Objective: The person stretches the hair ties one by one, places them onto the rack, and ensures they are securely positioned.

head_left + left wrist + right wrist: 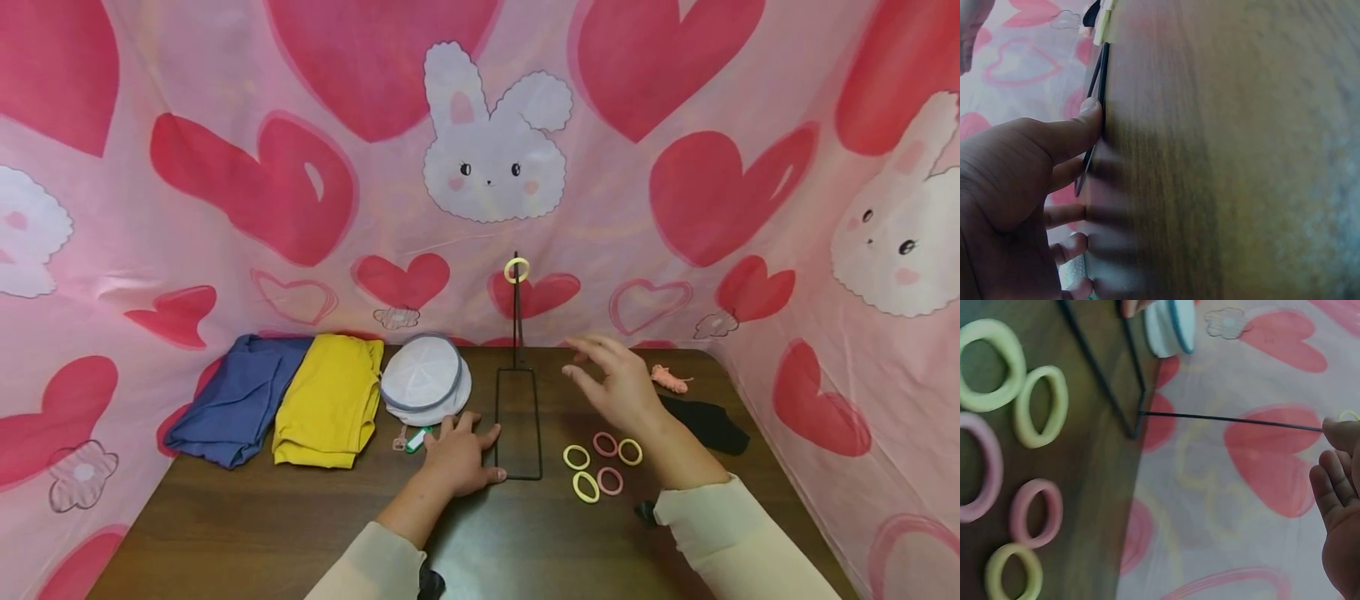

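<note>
A black wire stand (540,425) has its rectangular base on the table, and a thin upright rises from the base's far end. One pale yellow ring (507,272) hangs near the top of that upright. My left hand (459,457) rests at the base's near left corner, thumb on the wire and the other fingers spread over the table. Right of the upright, my right hand (618,385) is in the air, its fingers loosely bent and holding nothing. Several yellow and pink rings (586,487) lie on the table below the right hand.
Folded blue cloth (232,400) and yellow cloth (326,400) lie at the left. Beside them is a white round fabric item (422,375) with a grey-blue rim. A green tag (417,440) lies before it. Pink yarn (670,380) and black cloth (705,425) lie at the right.
</note>
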Motion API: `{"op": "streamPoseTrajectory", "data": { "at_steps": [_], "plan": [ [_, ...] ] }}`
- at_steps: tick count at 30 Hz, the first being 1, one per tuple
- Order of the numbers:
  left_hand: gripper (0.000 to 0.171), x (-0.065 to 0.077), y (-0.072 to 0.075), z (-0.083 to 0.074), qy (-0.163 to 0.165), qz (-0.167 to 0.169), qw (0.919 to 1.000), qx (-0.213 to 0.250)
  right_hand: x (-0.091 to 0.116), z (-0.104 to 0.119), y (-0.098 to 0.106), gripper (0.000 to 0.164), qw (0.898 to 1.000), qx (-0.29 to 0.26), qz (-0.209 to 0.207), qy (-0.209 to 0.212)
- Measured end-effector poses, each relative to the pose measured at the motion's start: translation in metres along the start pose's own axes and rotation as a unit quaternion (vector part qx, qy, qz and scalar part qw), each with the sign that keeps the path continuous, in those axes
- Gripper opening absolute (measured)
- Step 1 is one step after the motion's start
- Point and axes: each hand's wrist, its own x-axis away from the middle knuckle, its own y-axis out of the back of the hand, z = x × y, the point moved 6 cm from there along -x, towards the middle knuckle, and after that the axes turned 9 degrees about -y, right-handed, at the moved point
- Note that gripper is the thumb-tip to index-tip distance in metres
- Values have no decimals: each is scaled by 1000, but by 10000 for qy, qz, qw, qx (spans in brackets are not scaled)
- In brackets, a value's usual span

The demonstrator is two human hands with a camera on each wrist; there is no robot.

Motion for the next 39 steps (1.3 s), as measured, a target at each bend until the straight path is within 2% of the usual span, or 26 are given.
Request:
{"op": "streamPoseTrajectory", "data": {
  "at_steps": [19, 23, 29, 39],
  "plan": [
    [76, -1, -1, 0, 34, 16, 9999, 126, 69, -49, -4, 46, 9931, 280, 1088, -339],
    [77, -1, -4, 2, 27, 39, 9999, 153, 80, -59, -8, 48, 9853, 464, 1561, -517],
    [76, 0, -4, 2, 43, -3, 9999, 123, 93, -75, -15, 52, 9637, 535, 2415, -1001],
    [76, 1, 1, -1, -4, -30, 10000, 20, 101, -87, -21, 49, 9475, 782, 2992, -809]
  ]
}}
